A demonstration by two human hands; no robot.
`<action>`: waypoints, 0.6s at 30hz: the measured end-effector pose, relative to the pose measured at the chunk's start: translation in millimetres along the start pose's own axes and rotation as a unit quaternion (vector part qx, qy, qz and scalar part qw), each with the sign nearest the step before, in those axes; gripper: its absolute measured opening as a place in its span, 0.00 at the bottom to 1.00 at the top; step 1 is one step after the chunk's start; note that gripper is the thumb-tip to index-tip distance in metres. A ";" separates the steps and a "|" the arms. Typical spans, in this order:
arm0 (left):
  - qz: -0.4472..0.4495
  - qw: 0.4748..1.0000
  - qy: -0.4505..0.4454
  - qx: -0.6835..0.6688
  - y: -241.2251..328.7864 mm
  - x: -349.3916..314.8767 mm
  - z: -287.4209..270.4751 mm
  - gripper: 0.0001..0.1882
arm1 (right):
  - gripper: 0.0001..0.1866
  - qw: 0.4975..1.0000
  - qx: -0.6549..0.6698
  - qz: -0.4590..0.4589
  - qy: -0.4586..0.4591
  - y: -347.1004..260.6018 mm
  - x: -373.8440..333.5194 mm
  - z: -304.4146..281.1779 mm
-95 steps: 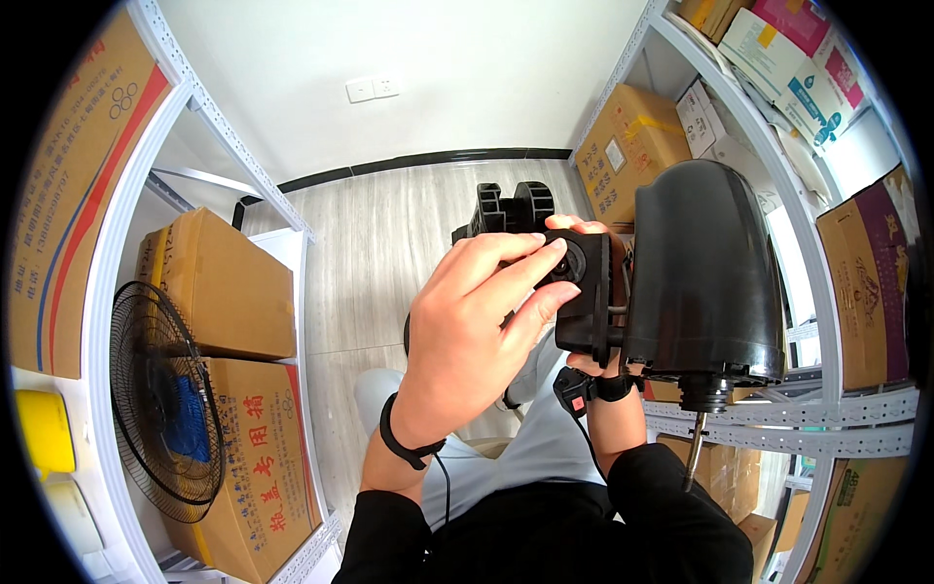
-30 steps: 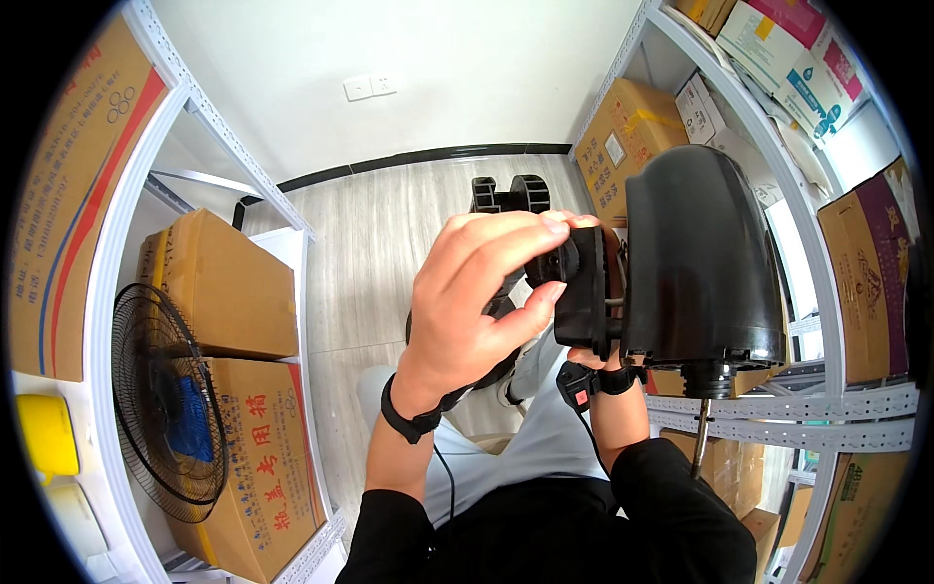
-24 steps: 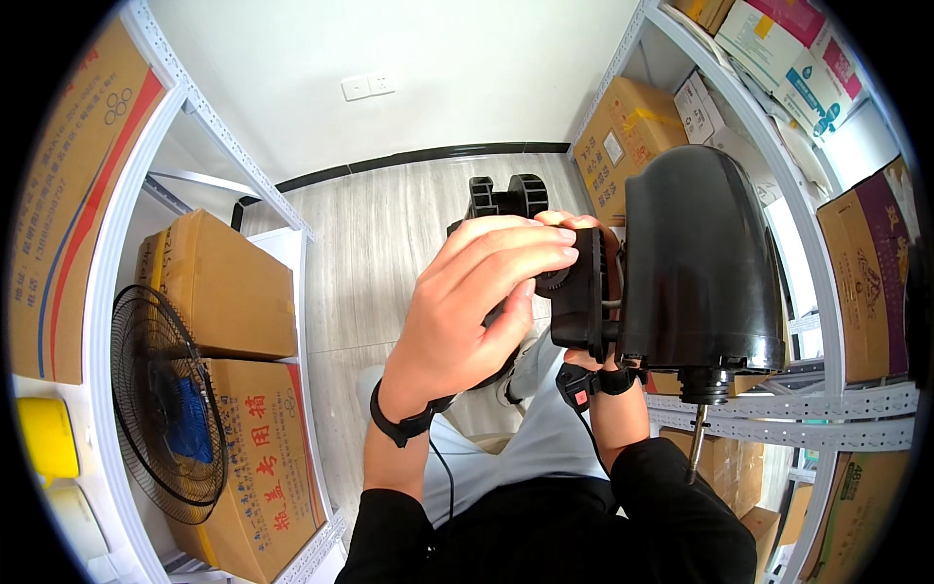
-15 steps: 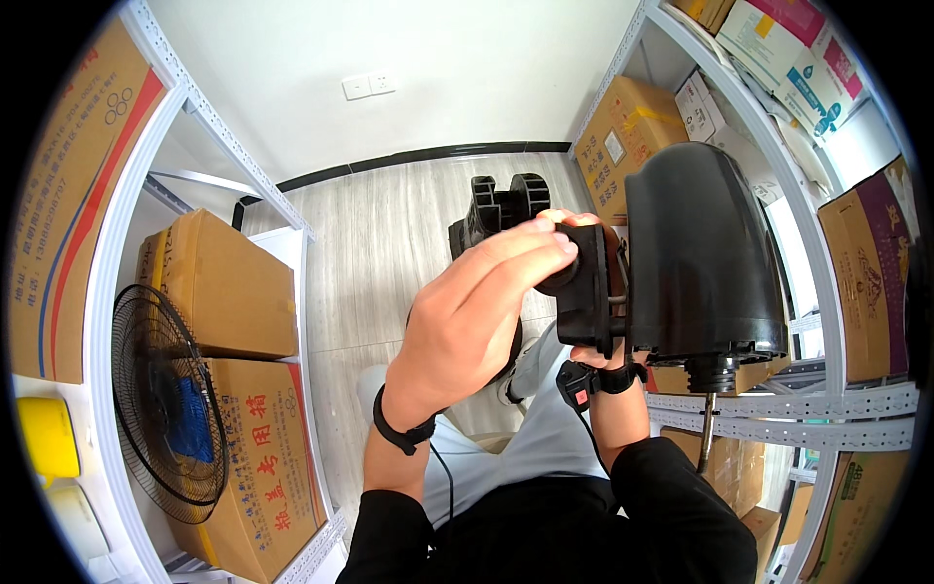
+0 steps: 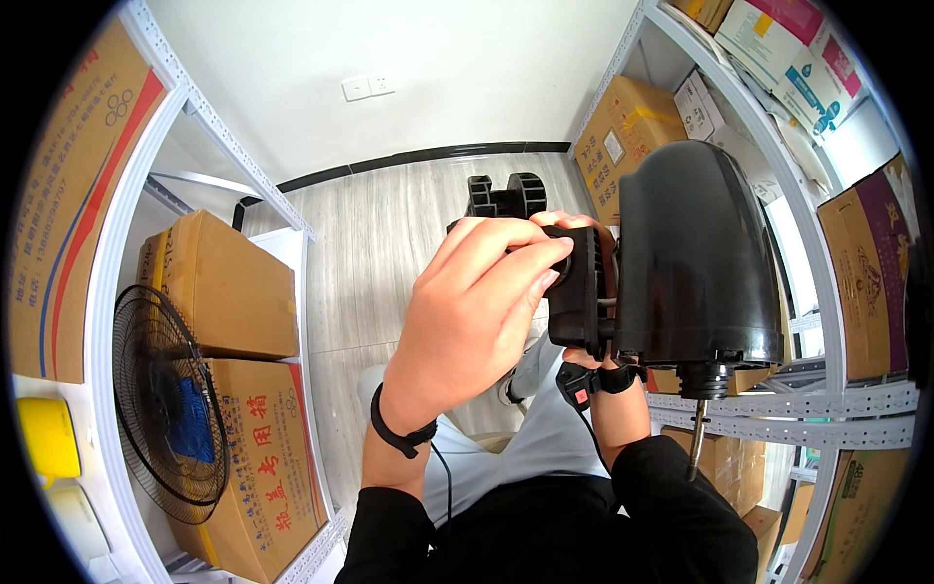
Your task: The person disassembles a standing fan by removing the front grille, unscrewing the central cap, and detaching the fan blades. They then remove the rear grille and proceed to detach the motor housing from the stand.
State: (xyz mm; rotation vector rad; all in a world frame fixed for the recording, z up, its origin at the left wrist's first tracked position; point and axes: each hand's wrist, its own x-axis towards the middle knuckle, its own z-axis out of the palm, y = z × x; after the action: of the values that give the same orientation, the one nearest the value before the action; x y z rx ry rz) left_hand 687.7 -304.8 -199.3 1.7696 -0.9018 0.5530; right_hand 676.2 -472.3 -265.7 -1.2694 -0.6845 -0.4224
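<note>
A black fan motor housing point(image 5: 696, 253) is held up at centre right, its metal shaft point(image 5: 699, 438) pointing down toward me. On its left side sits a black neck bracket point(image 5: 584, 311), joined to the housing by a narrow gap of metal parts. My left hand point(image 5: 462, 316) pinches a round black knob on the bracket's left face; the fingers cover most of it. My right hand point(image 5: 587, 357) is closed around the bracket from behind, with mainly fingertips and the heel of the hand showing. Beyond my left hand is a black ribbed plastic part point(image 5: 506, 200), partly hidden.
A fan grille point(image 5: 165, 404) with blue inside leans by cardboard boxes point(image 5: 233, 282) on the left shelf point(image 5: 306, 238). A yellow container point(image 5: 49, 438) stands there too. Boxes point(image 5: 628, 146) fill the right rack point(image 5: 827, 321). A white wall with sockets point(image 5: 368, 86) lies ahead.
The housing and bracket have shifted slightly left and tilted a little, the shaft swinging left. My left fingers have turned and curled around the knob.
</note>
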 end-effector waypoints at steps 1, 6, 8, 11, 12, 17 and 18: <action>0.007 1.000 -0.002 0.002 0.6 0.5 0.0 0.14 | 0.54 1.000 0.002 0.006 0.008 -0.6 -1.1 1.3; 0.050 0.997 -0.003 0.050 -0.4 0.2 3.1 0.16 | 0.54 1.000 0.009 0.026 0.014 -6.8 -1.4 3.6; 0.048 0.998 0.002 0.051 1.0 0.4 5.0 0.16 | 0.54 1.000 -0.010 0.022 0.003 -8.4 0.4 2.5; 0.041 0.999 0.003 0.013 -2.5 1.7 6.2 0.14 | 0.54 0.995 0.020 0.078 0.062 -19.9 -1.0 12.1; 0.039 0.999 -0.006 -0.015 -8.5 4.4 4.1 0.14 | 0.54 0.998 0.008 0.049 0.029 -18.4 0.3 8.7; 0.030 0.998 0.029 -0.041 -15.1 4.6 5.1 0.13 | 0.55 0.997 -0.043 -0.031 -0.058 -7.9 14.8 -10.8; 0.019 0.998 0.042 -0.045 -14.4 4.1 6.4 0.14 | 0.55 0.997 -0.042 -0.028 -0.054 -8.6 15.6 -9.6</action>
State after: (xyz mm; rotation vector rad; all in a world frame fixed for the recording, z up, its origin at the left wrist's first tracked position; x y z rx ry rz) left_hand 701.3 -309.3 -207.1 1.6393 -0.8897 0.5974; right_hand 684.4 -482.5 -250.3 -1.3625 -0.8020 -0.4359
